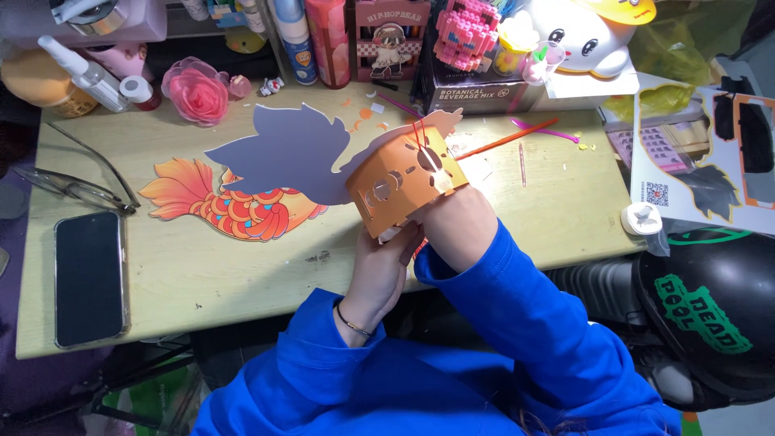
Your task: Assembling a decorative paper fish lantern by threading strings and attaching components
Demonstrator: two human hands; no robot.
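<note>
While I look down from the head camera, I see my left hand nearest to me, rising from a blue sleeve with a thin bracelet at the wrist. Its fingers are closed on the lower edge of an orange paper band, a curved strip with round cut-out holes. My right forearm goes up into that band from below, so the right hand sits inside it and is hidden; I cannot tell whether it is spread or closed. The band wraps around where that hand would be, tilted, just above the left fingers.

Joined to the band on its left is a grey paper fish shape with a spiky fin and tail, lifted off the desk. Under it, to the left of my left hand, a flat orange and red paper fish lies on the desk. Further left lie a dark phone, face up, and a pair of glasses.

Beyond the band, to the right of the hidden hand, a thin orange stick and a pink stick rest on the desk among small paper scraps. At the far edge stand a pink rose, bottles, a pink block figure on a dark box, and a white plush toy. To the far right are a printed craft sheet and a black helmet.
</note>
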